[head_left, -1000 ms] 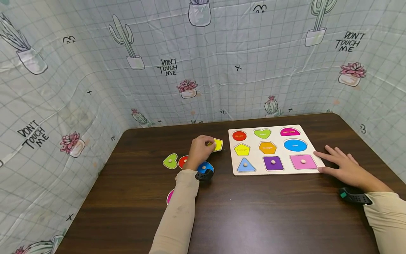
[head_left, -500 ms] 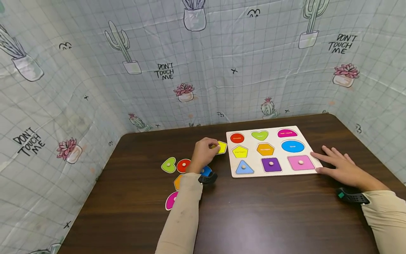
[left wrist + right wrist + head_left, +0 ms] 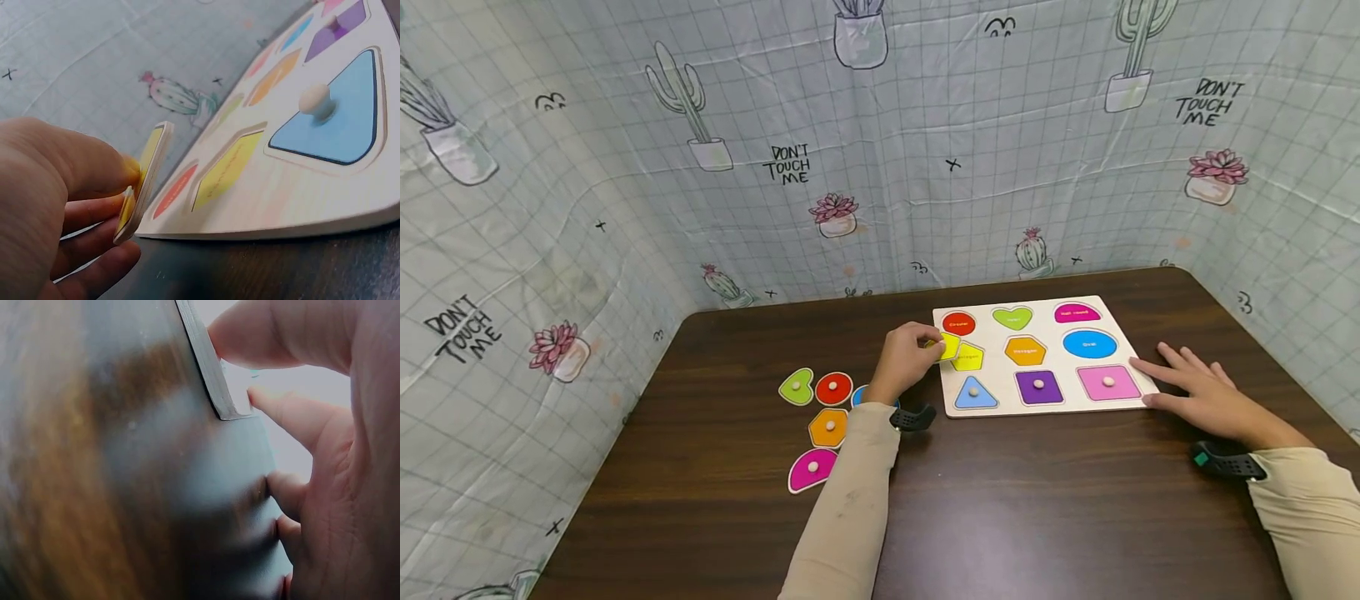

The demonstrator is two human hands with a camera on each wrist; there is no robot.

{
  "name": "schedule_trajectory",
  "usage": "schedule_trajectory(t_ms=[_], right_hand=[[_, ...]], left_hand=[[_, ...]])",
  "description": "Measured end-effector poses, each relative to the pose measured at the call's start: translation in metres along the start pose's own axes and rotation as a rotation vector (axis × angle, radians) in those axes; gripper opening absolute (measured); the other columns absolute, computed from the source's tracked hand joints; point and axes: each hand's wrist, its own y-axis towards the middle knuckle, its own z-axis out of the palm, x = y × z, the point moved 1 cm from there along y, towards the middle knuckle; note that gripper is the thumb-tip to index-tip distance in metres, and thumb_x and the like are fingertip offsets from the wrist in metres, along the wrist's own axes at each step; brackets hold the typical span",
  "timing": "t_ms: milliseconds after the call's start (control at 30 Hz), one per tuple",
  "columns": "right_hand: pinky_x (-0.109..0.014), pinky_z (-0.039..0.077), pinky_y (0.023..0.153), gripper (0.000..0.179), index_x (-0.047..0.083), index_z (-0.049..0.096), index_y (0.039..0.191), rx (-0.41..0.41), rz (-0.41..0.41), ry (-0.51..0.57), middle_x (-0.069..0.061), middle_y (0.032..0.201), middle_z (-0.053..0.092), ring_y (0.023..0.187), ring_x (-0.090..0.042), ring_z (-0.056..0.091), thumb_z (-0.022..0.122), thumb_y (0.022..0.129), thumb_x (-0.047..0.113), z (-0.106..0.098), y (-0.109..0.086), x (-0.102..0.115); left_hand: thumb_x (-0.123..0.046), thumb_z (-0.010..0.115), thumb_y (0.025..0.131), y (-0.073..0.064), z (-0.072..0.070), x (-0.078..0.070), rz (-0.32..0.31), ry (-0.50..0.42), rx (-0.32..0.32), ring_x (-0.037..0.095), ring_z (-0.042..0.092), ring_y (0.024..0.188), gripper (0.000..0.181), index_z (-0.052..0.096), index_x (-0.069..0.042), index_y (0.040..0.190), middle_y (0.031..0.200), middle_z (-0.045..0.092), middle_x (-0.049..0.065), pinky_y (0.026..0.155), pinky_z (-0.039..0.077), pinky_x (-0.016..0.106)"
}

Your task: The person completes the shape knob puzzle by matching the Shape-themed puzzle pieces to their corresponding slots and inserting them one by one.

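My left hand (image 3: 907, 363) pinches a yellow pentagon puzzle piece (image 3: 951, 347) between thumb and fingers. The piece is tilted on edge in the left wrist view, just off the left edge of the wooden shape board (image 3: 1006, 397). From the head it overlaps the yellow pentagon recess (image 3: 972, 359). On the board's right edge rest the thumb and fingertips of my right hand (image 3: 1206, 396), its fingers spread and nearly straight. Seated along the board's near row are a blue triangle (image 3: 976, 400), a purple square (image 3: 1049, 396) and a pink rectangle (image 3: 1129, 390), each with a knob.
Left of the board lie a green heart (image 3: 795, 396), a red circle (image 3: 834, 399), an orange hexagon (image 3: 823, 437), a magenta half round (image 3: 805, 477) and a blue oval (image 3: 859, 392), partly hidden by my left wrist. A patterned cloth (image 3: 910, 108) hangs behind the table.
My left hand has carried the yellow pentagon rightward from the table to the board's left edge. The loose pieces near the sleeve are now more exposed. My right hand stays at the board's edge.
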Motion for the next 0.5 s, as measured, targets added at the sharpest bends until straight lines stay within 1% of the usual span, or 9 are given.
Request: schedule_trajectory(t_ms=[67, 200, 367, 500], right_hand=[[-0.077, -0.01, 0.104, 0.071, 0.004, 0.037, 0.153, 0.005, -0.001, 0.0, -0.041, 0.155, 0.012, 0.142, -0.061, -0.006, 0.058, 0.098, 0.044, 0.0, 0.001, 0.0], [-0.078, -0.011, 0.104, 0.071, 0.004, 0.036, 0.153, 0.007, 0.001, -0.006, -0.041, 0.155, 0.011, 0.142, -0.061, -0.008, 0.058, 0.099, 0.044, -0.001, 0.001, 0.0], [-0.078, -0.01, 0.103, 0.071, 0.005, 0.037, 0.153, 0.006, 0.007, -0.003, -0.041, 0.155, 0.011, 0.142, -0.061, -0.007, 0.059, 0.098, 0.044, -0.002, 0.001, 0.001], [-0.079, -0.009, 0.103, 0.072, 0.004, 0.037, 0.153, 0.012, 0.015, -0.002, -0.041, 0.155, 0.011, 0.142, -0.062, -0.006, 0.058, 0.098, 0.045, -0.001, 0.001, 0.003]], left_hand=[[-0.013, 0.073, 0.092, 0.001, 0.001, 0.0, -0.002, 0.004, 0.0, 0.016, 0.061, 0.098, 0.008, 0.078, -0.009, 0.095, 0.11, 0.069, 0.002, 0.084, 0.052, 0.026], [-0.013, 0.073, 0.092, 0.004, 0.004, -0.002, 0.017, 0.024, 0.0, 0.017, 0.061, 0.098, 0.008, 0.078, -0.008, 0.095, 0.11, 0.069, 0.003, 0.086, 0.052, 0.026], [-0.014, 0.072, 0.092, 0.009, 0.013, -0.005, 0.062, 0.087, 0.044, 0.017, 0.061, 0.101, 0.01, 0.078, -0.007, 0.097, 0.11, 0.069, 0.004, 0.09, 0.051, 0.027], [-0.014, 0.071, 0.092, 0.011, 0.018, -0.008, 0.073, 0.137, 0.069, 0.017, 0.061, 0.102, 0.012, 0.079, -0.008, 0.098, 0.108, 0.07, 0.003, 0.094, 0.049, 0.027]])
